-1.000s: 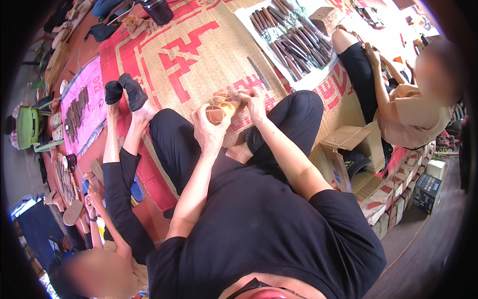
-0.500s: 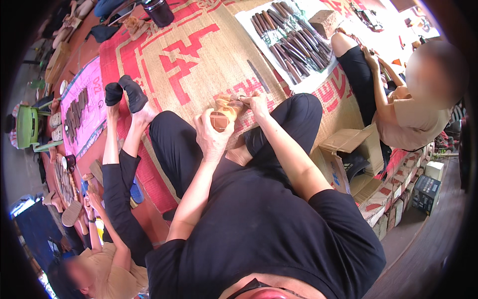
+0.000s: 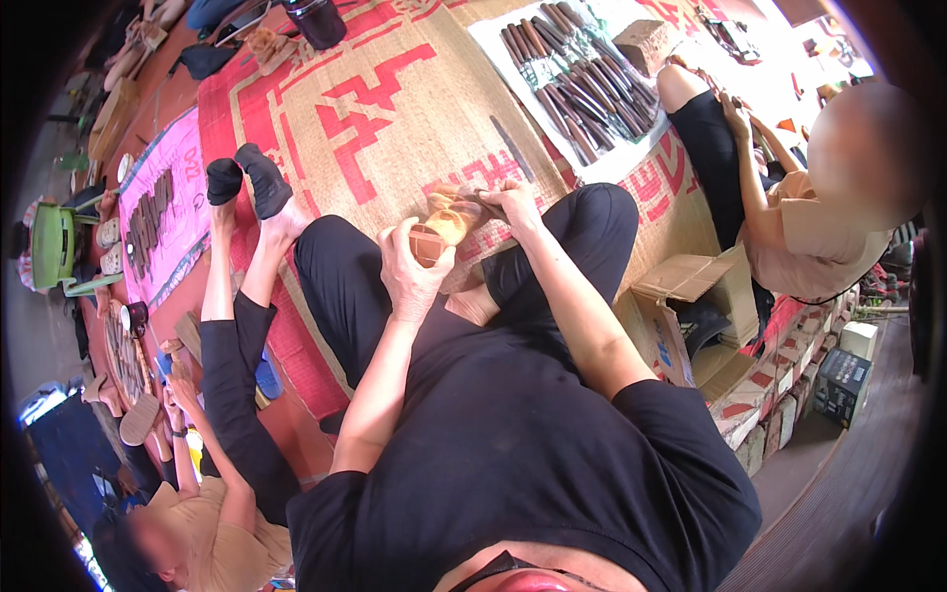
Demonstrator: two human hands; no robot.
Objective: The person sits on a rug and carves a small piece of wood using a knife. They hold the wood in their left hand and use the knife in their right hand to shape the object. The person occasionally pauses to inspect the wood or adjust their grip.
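My left hand [image 3: 409,274] is closed round the lower end of a carved wooden figure [image 3: 450,225]. The figure is yellowish brown, and its flat, darker base faces me. Beyond the base its carved shape is uneven and partly blurred. At the figure's far right side, my right hand [image 3: 517,209] pinches a slim, dark carving tool [image 3: 485,205], most of it hidden by the fingers. The tool's tip lies close to the wood; whether it touches cannot be made out. Both hands are above my crossed legs.
A woven red and tan mat [image 3: 296,118] lies under me. Many dark-handled carving tools [image 3: 582,84] rest on a white cloth ahead, beside a wooden block [image 3: 646,44]. One person [image 3: 838,217] sits right, another [image 3: 212,533] left. A cardboard box [image 3: 691,286] stands near my right knee.
My left hand and the carved figure have shifted slightly left and toward me. My right hand with the tool has moved slightly right, widening the gap between the hands.
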